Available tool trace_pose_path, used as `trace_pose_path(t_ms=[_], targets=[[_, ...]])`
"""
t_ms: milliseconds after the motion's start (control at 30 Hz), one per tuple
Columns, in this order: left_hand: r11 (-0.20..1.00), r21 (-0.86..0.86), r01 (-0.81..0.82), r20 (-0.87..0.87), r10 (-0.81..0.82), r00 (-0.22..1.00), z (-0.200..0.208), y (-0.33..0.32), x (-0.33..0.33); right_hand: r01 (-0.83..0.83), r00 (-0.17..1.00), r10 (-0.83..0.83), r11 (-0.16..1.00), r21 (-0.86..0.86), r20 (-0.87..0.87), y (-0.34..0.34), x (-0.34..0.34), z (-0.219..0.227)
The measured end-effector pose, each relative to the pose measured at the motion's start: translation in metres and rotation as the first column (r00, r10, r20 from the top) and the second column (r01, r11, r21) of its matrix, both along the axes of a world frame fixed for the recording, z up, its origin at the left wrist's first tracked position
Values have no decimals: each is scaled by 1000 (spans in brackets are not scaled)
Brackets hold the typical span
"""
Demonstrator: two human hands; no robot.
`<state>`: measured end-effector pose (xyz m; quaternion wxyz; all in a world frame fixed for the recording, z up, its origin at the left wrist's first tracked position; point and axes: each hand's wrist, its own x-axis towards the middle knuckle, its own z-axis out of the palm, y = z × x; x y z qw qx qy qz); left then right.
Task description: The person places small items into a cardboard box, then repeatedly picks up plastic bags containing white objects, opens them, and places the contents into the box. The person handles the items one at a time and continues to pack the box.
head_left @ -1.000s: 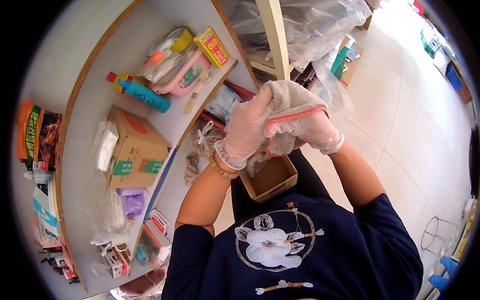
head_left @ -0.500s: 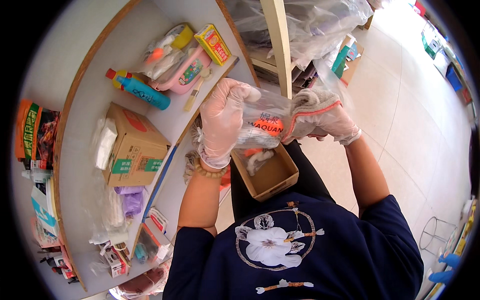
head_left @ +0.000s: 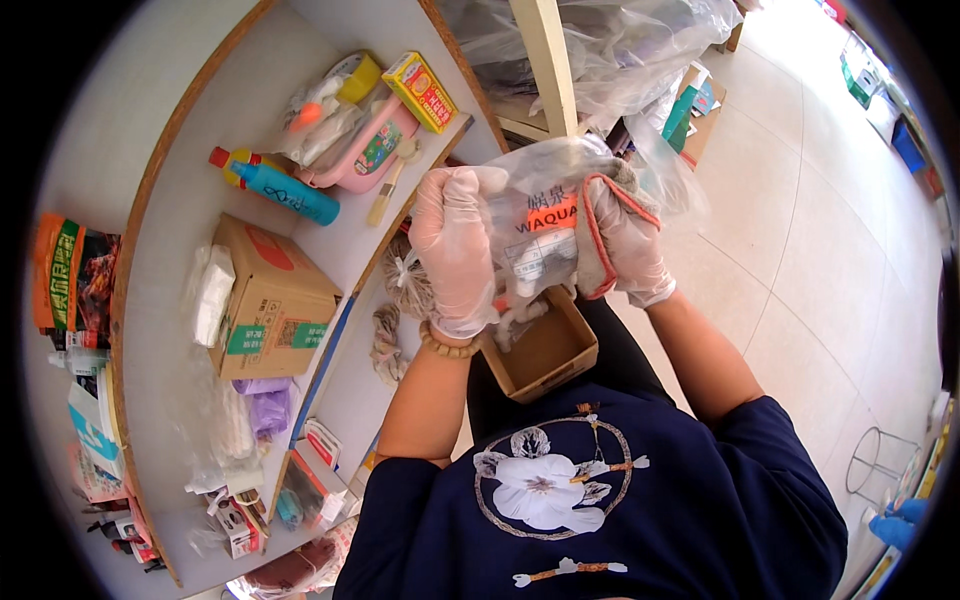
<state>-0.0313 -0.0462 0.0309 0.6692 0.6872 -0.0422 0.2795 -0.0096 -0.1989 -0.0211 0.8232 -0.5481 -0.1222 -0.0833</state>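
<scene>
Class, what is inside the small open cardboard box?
Inside the box, a whitish item shows far left, bare cardboard nearer. The plastic bag hides part of the far end.

Glare whitens the floor point(head_left: 770, 110) at upper right, while fisheye distortion bows the shelf point(head_left: 190, 180) at left.
</scene>
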Motion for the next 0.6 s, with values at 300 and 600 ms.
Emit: trace_pose_path(t_ms=[300, 600], targets=[[739, 665, 112, -82, -76, 994, 17, -1, 14, 330, 879, 43, 664, -671, 475, -6, 9, 10], [965, 219, 145, -169, -109, 980, -6, -6, 7, 76, 971, 106, 712, -698, 213, -12, 5, 17]])
